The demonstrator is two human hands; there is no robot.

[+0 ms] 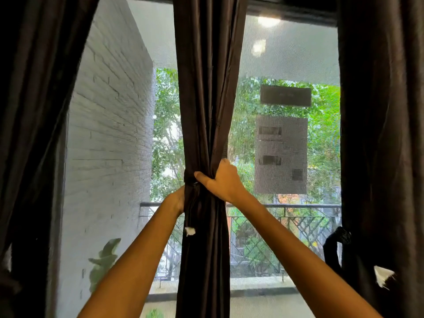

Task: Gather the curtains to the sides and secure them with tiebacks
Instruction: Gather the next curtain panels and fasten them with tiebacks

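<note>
A dark brown middle curtain hangs bunched in front of the window. A dark tieback wraps its waist, with a white tag dangling below. My right hand grips the gathered folds from the right at tieback height. My left hand reaches behind the bundle on the left; its fingers are hidden by fabric. The left curtain and the right curtain hang at the sides. A dark tieback loop with a white tag hangs on the right curtain.
The window screen has dark paper sheets stuck on it. Outside are a white brick wall, a balcony railing, trees and a potted plant.
</note>
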